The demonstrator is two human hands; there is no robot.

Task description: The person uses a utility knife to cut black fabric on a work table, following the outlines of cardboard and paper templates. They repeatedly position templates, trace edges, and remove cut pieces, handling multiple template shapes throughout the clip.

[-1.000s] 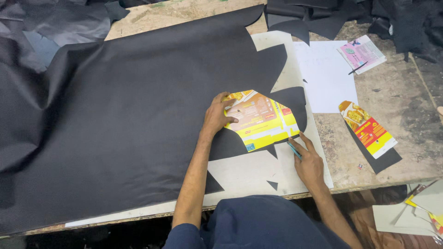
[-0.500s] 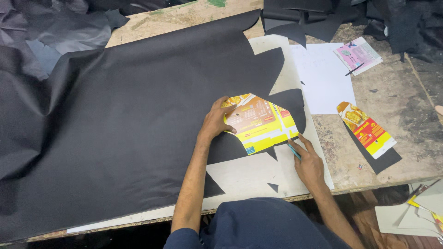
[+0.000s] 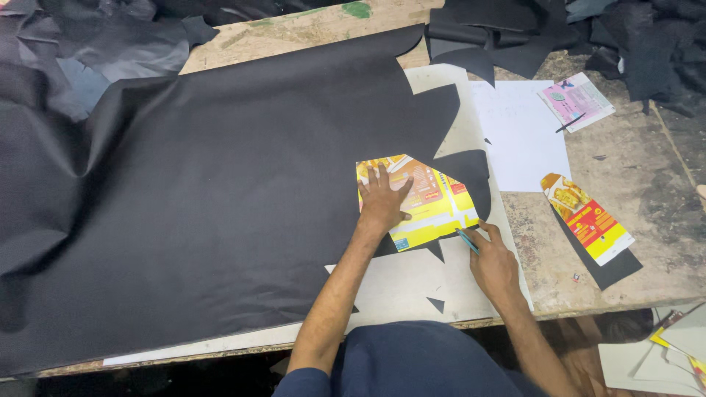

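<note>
Little has shifted since a second ago: right hand [image 3: 494, 266] sits at the same lower right corner of the yellow card template [image 3: 426, 202], its pen [image 3: 466, 240] tip at the template's edge, perhaps a touch further along. Left hand [image 3: 384, 202] stays flat, fingers spread, pinning the template down on the black sheet [image 3: 220, 191]. Right grip is closed narrow around the pen; left grips nothing, palm pressing only. Template lies at the sheet's right margin, over a pale cutting board [image 3: 412, 283] on the desk [image 3: 647, 198]. Judged from this, the outline work sits at that corner, not yet round it. Nearby: white paper [image 3: 518, 136], a second printed card [image 3: 588, 218] on a black offcut, well apart.
</note>
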